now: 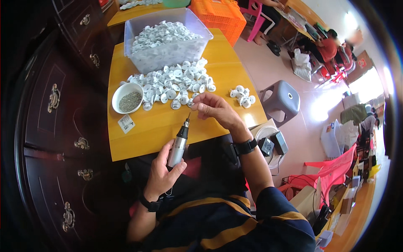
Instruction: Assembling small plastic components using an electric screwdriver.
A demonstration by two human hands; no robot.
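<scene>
One screwdriver [179, 146] is crossing the near edge of the tabletop [153, 131]; my left hand [163, 173] is wrapping it, my right hand [219, 111] curling nearby, pinching what, I cannot tell. Open wood is reaching toward one bowl [119, 94].

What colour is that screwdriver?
The screwdriver is silver and black, best seen in the head view.

We see a short-sleeved shirt [218, 219] in very dark navy, crossed at the torso by broad mustard-yellow stripes [228, 240], and another band of that yellow runs over the right sleeve [275, 203]. Each wrist wears black: the left wristband [151, 204] looks wide and plain, while the right wristband [245, 147] carries a raised, blocky part. We find the left hand [165, 171] and right hand [221, 111] bare, as are both forearms, and black cloth covers the lap, its cut lost in shadow.
</scene>
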